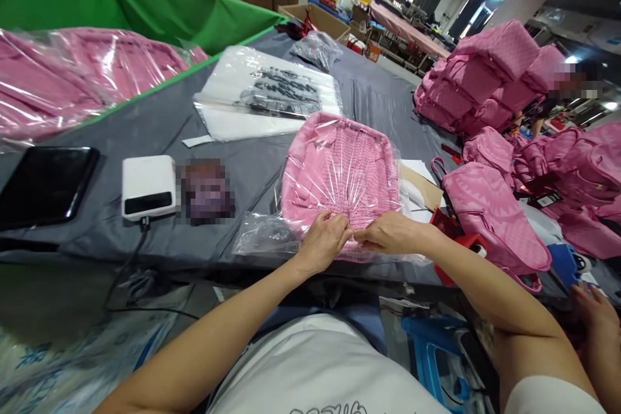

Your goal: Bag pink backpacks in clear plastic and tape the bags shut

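A pink bag (315, 174) in a clear plastic bag (262, 233) lies on the grey cloth right in front of me. Creases in the plastic fan out from where my hands meet at its near edge. My left hand (326, 240) has its fingers closed on the plastic there. Beside it my right hand (388, 233) pinches the same gathered plastic, the two hands almost touching. The fingertips are partly hidden, and how the plastic is folded under them cannot be made out.
To the left are a white power bank (148, 186) with a cable and a black tablet (48, 184). Flat printed plastic bags (272, 90) lie behind. Red tape dispenser (458, 246) and pink backpack (495, 213) sit right. Another person's hand (594, 304) is at far right.
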Tool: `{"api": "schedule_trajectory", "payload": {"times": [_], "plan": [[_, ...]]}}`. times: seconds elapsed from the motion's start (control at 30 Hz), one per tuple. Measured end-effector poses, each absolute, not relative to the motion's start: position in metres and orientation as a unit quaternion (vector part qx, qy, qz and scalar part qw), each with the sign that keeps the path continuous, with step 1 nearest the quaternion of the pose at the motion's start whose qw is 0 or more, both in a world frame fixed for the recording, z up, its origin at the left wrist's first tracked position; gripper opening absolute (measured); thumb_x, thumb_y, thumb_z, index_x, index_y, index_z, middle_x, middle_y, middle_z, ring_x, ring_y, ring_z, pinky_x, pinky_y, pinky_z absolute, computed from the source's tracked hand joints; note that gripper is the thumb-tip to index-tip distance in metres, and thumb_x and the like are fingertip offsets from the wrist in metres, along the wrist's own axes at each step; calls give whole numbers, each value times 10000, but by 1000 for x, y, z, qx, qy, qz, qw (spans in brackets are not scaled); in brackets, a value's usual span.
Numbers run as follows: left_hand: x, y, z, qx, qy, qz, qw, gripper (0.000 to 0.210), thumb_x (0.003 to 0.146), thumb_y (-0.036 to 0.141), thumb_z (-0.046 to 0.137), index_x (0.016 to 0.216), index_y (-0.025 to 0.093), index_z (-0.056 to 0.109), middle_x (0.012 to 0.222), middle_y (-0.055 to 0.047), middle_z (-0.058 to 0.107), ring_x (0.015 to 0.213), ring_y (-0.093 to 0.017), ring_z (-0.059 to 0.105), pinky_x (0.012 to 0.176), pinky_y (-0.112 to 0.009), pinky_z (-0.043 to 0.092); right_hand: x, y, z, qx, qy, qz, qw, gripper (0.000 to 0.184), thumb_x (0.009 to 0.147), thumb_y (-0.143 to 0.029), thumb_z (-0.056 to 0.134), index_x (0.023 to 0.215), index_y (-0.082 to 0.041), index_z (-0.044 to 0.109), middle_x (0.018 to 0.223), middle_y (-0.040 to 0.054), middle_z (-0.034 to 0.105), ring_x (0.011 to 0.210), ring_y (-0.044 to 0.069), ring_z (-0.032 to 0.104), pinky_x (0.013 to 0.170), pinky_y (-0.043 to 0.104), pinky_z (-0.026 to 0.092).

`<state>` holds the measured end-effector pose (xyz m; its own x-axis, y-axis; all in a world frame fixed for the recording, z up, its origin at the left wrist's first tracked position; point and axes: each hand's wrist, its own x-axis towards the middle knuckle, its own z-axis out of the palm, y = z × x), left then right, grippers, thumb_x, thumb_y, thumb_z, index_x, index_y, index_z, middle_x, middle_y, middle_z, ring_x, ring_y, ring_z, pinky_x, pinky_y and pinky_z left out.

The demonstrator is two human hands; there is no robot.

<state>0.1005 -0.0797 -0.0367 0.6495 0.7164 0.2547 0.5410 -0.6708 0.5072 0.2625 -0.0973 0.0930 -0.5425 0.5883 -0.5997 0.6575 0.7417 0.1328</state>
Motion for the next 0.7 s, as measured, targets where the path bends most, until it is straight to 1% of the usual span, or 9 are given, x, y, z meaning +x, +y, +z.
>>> {"api": "schedule_trajectory", "payload": {"times": [0.17,0.27,0.33,0.43,0.5,0.57,0.6,0.67,0.7], "plan": [[100,-79,-41,887,353,246,169,153,986,146,446,881,153,558,872,-49,640,847,-197,597,1045,-420,411,253,-87,90,367,859,-37,356,251,1081,-293,592,1297,-213,693,972,88,719,862,248,676,573,298,249],[100,-79,-44,889,351,249,156,140,962,115,445,904,153,567,871,-53,642,855,-199,610,1047,-421,420,246,-80,86,411,847,-14,337,210,1041,-298,641,1162,-154,735,886,120,708,833,264,674,587,288,280],[100,-79,-46,891,344,252,153,120,960,121,466,901,151,566,874,-53,644,857,-201,613,1056,-426,417,246,-71,82,454,828,-9,328,205,947,-316,749,1043,-135,741,828,117,692,783,260,656,607,282,308],[100,-79,-49,894,336,257,146,171,1005,199,479,855,153,548,858,-45,641,834,-198,609,1069,-435,406,261,-48,72,513,797,-102,302,289,764,-309,901,893,-153,695,772,42,662,689,202,589,598,268,311],[100,-80,-51,895,336,259,140,200,1019,239,490,844,155,543,855,-38,642,826,-194,606,1071,-435,402,281,-32,65,526,782,-228,245,307,755,-280,912,808,-148,640,725,0,629,651,159,541,581,252,314],[100,-80,-51,895,338,259,136,181,1015,235,501,862,153,552,867,-36,647,835,-195,603,1071,-436,397,304,-26,59,562,761,-276,170,292,802,-257,886,785,-137,620,717,-7,616,654,144,530,574,244,314],[100,-80,-51,894,338,259,138,178,1016,236,501,870,152,557,871,-37,648,836,-196,600,1069,-438,396,314,-29,58,603,750,-238,133,267,817,-237,875,802,-132,630,739,3,624,674,151,539,574,248,309],[99,-80,-52,895,333,260,145,193,1023,244,492,868,151,561,870,-36,643,830,-199,594,1059,-442,396,324,-47,56,665,740,-84,46,189,844,-160,840,851,-121,655,803,34,644,711,171,562,578,265,311],[99,-80,-53,895,329,264,145,201,1026,244,484,865,152,560,864,-34,639,820,-198,590,1056,-443,394,325,-62,54,661,750,2,-9,135,869,-118,800,870,-116,665,829,51,649,726,181,572,589,274,331]]}}
